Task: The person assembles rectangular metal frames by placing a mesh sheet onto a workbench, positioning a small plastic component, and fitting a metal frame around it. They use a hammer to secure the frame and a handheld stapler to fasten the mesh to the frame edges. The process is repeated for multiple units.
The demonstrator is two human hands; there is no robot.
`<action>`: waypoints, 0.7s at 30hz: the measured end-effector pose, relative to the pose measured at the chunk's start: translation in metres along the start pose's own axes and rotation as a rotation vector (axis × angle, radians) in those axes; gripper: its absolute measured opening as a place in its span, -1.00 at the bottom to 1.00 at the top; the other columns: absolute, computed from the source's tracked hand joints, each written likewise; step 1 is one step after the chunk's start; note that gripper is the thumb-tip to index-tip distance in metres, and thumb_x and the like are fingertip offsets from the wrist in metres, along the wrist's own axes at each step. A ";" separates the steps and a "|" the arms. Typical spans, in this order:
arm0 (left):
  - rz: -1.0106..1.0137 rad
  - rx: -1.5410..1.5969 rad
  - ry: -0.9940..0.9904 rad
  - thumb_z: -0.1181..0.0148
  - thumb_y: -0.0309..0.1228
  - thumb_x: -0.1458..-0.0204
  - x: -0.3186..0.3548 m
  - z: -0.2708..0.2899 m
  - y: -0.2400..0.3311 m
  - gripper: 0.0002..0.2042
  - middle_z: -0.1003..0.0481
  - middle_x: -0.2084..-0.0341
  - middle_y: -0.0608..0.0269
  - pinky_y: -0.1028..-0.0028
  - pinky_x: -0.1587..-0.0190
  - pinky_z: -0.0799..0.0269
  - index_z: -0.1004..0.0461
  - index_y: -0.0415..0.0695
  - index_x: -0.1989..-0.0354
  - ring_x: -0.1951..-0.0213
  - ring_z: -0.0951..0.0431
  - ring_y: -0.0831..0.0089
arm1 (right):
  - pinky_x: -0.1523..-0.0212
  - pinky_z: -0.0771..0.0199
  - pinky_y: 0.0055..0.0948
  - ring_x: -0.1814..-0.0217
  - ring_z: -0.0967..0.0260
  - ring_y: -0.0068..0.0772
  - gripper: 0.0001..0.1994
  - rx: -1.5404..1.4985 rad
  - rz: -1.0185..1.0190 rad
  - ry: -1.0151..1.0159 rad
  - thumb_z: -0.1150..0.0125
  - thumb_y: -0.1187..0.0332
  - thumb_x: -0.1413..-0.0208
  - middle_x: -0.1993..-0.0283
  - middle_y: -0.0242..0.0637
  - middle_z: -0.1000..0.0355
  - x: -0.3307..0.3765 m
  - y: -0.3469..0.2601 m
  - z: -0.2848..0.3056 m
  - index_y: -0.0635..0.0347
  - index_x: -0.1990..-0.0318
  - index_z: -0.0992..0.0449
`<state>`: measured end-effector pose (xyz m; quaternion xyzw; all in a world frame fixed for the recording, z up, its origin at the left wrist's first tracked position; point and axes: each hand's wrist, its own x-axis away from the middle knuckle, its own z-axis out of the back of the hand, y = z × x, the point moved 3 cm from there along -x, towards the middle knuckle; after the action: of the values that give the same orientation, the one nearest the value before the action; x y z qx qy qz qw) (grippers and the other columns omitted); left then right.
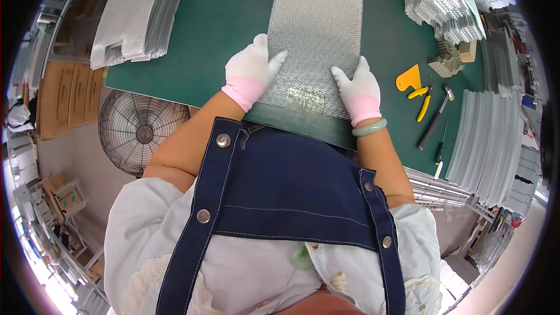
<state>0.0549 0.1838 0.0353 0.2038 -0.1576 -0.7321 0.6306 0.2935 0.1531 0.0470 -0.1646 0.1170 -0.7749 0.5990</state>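
A rectangular silver metal mesh sheet [315, 29] lies on the green tabletop, its lower end close to the table's front edge. A shiny, smoother rectangular patch shows near that end. My left hand [252, 70], in a white glove with a pink cuff, holds the sheet's left edge, thumb over its top face and fingers along the side. On the opposite edge, my right hand [357, 88], gloved the same way, has its thumb on the mesh and fingers beside the border. A pale green bangle [370, 127] circles my right wrist.
Stacked mesh sheets stand at the far left [143, 11], far right [443, 0] and near right [487, 146]. Right of my hand lie a yellow scraper [409, 78], yellow-handled pliers [423, 108], a hammer [434, 119] and a thin screwdriver [442, 143]. A fan [144, 134] stands left below the table.
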 end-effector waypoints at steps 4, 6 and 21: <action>0.048 -0.047 -0.069 -0.17 0.01 -0.12 -0.003 0.003 0.006 -0.51 -0.56 0.49 -0.11 0.14 0.30 -0.54 -0.37 -0.29 0.20 0.38 -0.62 -0.02 | -0.03 -0.50 -0.13 -0.03 -0.50 0.12 -0.13 0.102 -0.006 -0.007 -0.24 -0.14 -0.06 0.03 0.20 -0.50 -0.004 0.003 -0.001 0.47 -0.28 -0.18; 0.089 -0.110 -0.109 -0.18 0.02 -0.11 -0.006 0.002 0.010 -0.50 -0.55 0.46 -0.09 0.15 0.32 -0.54 -0.37 -0.28 0.20 0.37 -0.61 -0.01 | 0.05 -0.53 -0.10 0.04 -0.52 0.11 -0.15 0.217 -0.099 -0.075 -0.20 -0.25 -0.05 0.04 0.14 -0.50 -0.004 -0.006 0.008 0.37 -0.23 -0.25; 0.104 0.020 -0.189 -0.36 0.17 0.15 -0.013 0.011 0.004 -0.31 -0.55 0.20 -0.16 0.21 0.06 -0.52 -0.45 -0.33 0.20 0.12 -0.58 -0.05 | 0.07 -0.53 -0.13 0.05 -0.49 0.09 -0.30 0.115 0.179 0.077 -0.28 -0.24 0.01 0.11 0.03 -0.50 0.009 0.009 0.002 0.32 0.09 -0.39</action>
<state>0.0543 0.1963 0.0476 0.1317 -0.2340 -0.7127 0.6480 0.2998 0.1421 0.0465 -0.0891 0.1096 -0.7293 0.6695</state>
